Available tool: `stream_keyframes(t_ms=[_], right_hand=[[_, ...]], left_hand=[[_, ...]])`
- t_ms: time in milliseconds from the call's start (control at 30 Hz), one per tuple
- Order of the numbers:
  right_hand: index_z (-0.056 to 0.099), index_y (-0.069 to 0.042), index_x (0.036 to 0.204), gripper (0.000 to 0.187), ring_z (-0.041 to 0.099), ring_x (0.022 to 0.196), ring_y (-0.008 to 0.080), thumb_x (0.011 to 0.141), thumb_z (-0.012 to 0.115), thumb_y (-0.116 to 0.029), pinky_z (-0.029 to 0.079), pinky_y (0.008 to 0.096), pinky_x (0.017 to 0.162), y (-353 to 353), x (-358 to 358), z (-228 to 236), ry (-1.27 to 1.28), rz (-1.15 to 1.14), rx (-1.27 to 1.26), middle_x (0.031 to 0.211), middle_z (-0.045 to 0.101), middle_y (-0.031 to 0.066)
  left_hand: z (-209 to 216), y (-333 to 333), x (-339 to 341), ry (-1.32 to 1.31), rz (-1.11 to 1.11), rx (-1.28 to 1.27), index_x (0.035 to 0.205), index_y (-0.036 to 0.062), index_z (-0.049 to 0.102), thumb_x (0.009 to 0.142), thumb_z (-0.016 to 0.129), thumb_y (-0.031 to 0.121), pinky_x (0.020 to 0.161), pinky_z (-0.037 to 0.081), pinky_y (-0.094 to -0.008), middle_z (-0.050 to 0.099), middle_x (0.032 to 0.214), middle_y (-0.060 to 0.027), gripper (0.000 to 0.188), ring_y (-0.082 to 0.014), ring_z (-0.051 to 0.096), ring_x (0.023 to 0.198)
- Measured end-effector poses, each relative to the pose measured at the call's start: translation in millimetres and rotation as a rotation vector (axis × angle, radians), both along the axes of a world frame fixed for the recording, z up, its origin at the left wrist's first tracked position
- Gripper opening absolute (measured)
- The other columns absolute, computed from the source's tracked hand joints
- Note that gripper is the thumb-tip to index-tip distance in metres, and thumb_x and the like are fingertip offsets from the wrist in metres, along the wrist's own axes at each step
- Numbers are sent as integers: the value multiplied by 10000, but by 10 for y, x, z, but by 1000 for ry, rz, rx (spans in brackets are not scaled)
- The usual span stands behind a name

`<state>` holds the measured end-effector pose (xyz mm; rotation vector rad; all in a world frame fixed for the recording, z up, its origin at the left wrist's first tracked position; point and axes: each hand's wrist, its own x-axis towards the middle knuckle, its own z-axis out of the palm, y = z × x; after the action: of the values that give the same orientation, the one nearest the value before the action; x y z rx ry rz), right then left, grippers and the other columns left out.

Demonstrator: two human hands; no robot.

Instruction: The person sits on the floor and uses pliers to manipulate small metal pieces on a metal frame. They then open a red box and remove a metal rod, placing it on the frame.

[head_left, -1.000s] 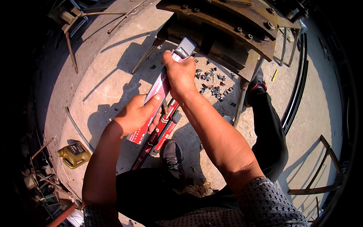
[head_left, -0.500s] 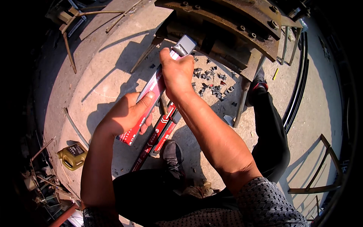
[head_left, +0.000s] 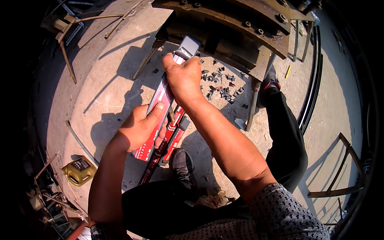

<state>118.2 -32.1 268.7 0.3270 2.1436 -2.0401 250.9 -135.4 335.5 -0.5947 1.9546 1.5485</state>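
Noted toward eight o'clock from centre: white print [head_left: 144, 153] on the red-faced bar [head_left: 162, 95], white chevrons [head_left: 171, 128] on the red strip [head_left: 161, 150], dark label [head_left: 81, 164] on the gold jug [head_left: 84, 174]; wording not clearly legible.

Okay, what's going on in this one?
A person's right hand grips a long red-and-grey bar near its upper end, while the left hand holds it lower down. That end points toward a rusty metal stand; whether they touch is unclear. Dark scraps lie on the floor.

A long red-and-grey bar [head_left: 163, 95] slants, grey end [head_left: 191, 42] farthest forward.
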Motion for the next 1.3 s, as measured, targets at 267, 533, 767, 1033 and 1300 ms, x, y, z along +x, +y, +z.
stream_keyframes(t_ms=[267, 533, 767, 1033, 1300], right_hand=[[503, 124, 1063, 515, 768, 874, 319, 906, 786, -277, 607, 404, 808, -10, -18, -21, -46, 56, -46, 964, 739, 296], [624, 110, 946, 409, 651, 746, 185, 881, 812, -247, 569, 386, 677, -121, 30, -53, 34, -102, -33, 869, 720, 159], [546, 107, 1111, 565, 742, 914, 327, 895, 799, -349, 581, 418, 871, -74, 26, -36, -92, -18, -103, 1007, 729, 275], [567, 106, 1080, 548, 738, 895, 307, 899, 807, -352, 579, 415, 851, -81, 42, -45, -66, -46, -169, 991, 732, 269], [650, 50, 966, 306, 606, 694, 122, 949, 789, -222, 508, 334, 607, -133, 73, -40, 33, -137, -193, 832, 698, 87]], left_hand=[[-13, 35, 13, 50, -21, -12, 1015, 0, 571, 1142, 435, 569, 566, 530, -353, 637, 724, -106, 598, -192, 624, 560], [2, -114, -25, 4, -42, 16, 1020, -10, 576, 1134, 458, 574, 551, 540, -372, 625, 724, -122, 607, -210, 617, 557], [25, -171, -31, -6, -60, -11, 1010, -19, 574, 1127, 462, 589, 541, 531, -369, 624, 721, -121, 629, -208, 621, 559], [136, -164, -57, -17, -48, -50, 976, -25, 583, 1115, 480, 607, 537, 521, -361, 636, 712, -126, 655, -210, 616, 533], [277, -138, -68, -39, -29, -44, 975, -27, 579, 1110, 494, 607, 539, 508, -357, 634, 693, -123, 653, -205, 610, 523]])
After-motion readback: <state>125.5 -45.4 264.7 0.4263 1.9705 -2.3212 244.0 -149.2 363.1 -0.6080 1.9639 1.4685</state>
